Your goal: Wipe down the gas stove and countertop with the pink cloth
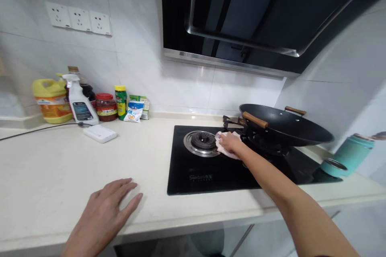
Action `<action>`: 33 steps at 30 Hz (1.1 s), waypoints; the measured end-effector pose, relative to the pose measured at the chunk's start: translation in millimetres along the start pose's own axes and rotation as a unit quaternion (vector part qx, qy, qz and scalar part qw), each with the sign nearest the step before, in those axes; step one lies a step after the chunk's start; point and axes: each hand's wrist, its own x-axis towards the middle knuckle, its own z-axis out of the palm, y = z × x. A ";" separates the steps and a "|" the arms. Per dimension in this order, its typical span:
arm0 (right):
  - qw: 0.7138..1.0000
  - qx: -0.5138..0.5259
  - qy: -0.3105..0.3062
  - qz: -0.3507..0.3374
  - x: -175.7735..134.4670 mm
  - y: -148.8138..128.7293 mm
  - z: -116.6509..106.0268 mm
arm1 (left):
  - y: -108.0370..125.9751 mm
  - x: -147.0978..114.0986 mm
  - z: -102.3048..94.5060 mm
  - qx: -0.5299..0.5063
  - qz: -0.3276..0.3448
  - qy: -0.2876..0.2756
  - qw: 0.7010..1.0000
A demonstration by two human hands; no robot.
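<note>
My right hand [230, 142] is closed on a pale pink cloth [224, 150], pressed against the black glass gas stove [193, 170]. The cloth lies just right of the left burner [203, 140], touching or nearly touching its metal ring. Some of the cloth is hidden under my fingers. At the lower left, my left hand [105, 211] rests over the white countertop [153, 156] with its fingers apart and nothing in it. A black wok [289, 126] with wooden handles sits over the right burner, beyond my right hand.
Along the wall stand a yellow jug [52, 102], a white spray bottle [80, 100], a red-lidded jar [105, 108], a green shaker [121, 102] and packets [134, 111]. A white box [100, 133] with a cable lies nearby. A teal canister [354, 152] is at right; a range hood [229, 12] hangs above.
</note>
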 end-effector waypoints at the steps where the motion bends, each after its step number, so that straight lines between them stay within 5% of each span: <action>1: 1.000 0.003 0.003 -0.010 -10.9 -6.9 1.3 | 1.3 -0.2 -0.6 0.001 0.005 0.002 1.000; 11: 0.983 0.129 0.033 -0.129 -130.1 -116.1 -6.5 | 3.1 1.2 -5.1 0.004 0.029 -0.013 0.999; 14: 0.958 0.184 0.054 -0.215 -150.9 -149.8 -11.3 | 3.4 1.7 -6.1 0.009 0.030 -0.017 0.999; 17: 0.946 0.201 0.069 -0.245 -160.8 -155.6 -13.2 | 2.7 2.2 -7.3 0.011 0.026 -0.023 0.999; 21: 0.951 0.210 0.074 -0.213 -172.0 -114.4 -5.8 | -1.4 2.7 -6.7 0.011 0.033 -0.026 0.999; 27: 0.968 0.173 0.172 -0.050 -216.1 -2.3 34.1 | -7.2 3.3 -1.9 0.005 0.037 -0.021 0.999; 33: 0.976 0.099 0.170 0.091 -247.2 102.8 68.5 | -8.7 5.1 1.4 -0.004 0.043 -0.018 0.999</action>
